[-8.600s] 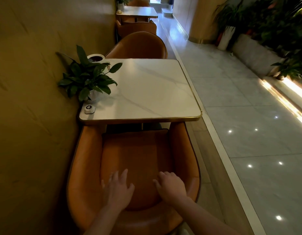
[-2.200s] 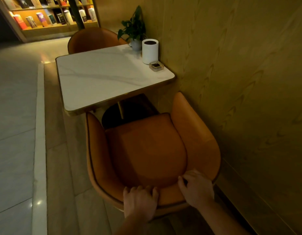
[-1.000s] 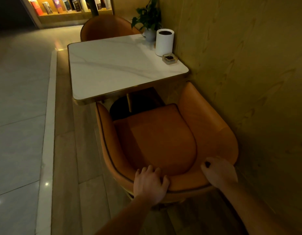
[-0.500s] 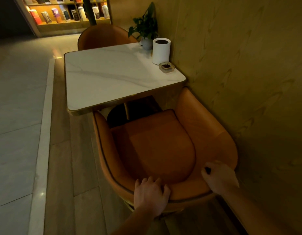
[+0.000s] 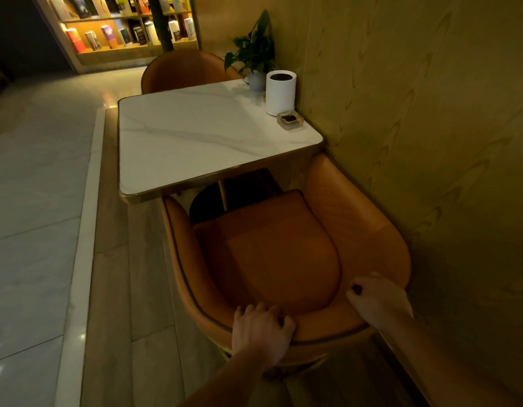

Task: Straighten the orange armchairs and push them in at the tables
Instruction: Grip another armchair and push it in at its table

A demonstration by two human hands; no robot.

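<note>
An orange armchair (image 5: 272, 248) stands in front of me at the near edge of a white marble table (image 5: 195, 136), its open front facing the table. Both arm fronts sit just under the table's gold rim. My left hand (image 5: 261, 327) grips the top of the backrest near its middle, fingers curled over the edge. My right hand (image 5: 377, 298) holds the backrest rim further right, close to the wall. A second orange armchair (image 5: 187, 71) stands at the table's far side, its back towards the bookshelf.
A wood-grain wall (image 5: 430, 142) runs along the right, touching the chair's side. On the table by the wall stand a potted plant (image 5: 254, 57), a white cylinder (image 5: 280, 92) and a small ashtray (image 5: 290, 120). Pale tiled aisle (image 5: 34, 201) lies left; a lit bookshelf (image 5: 122, 24) at the back.
Compared with one second ago, both hands keep their hold on the backrest and the chair's arm fronts have closed up to the table edge. The camera has shifted slightly.
</note>
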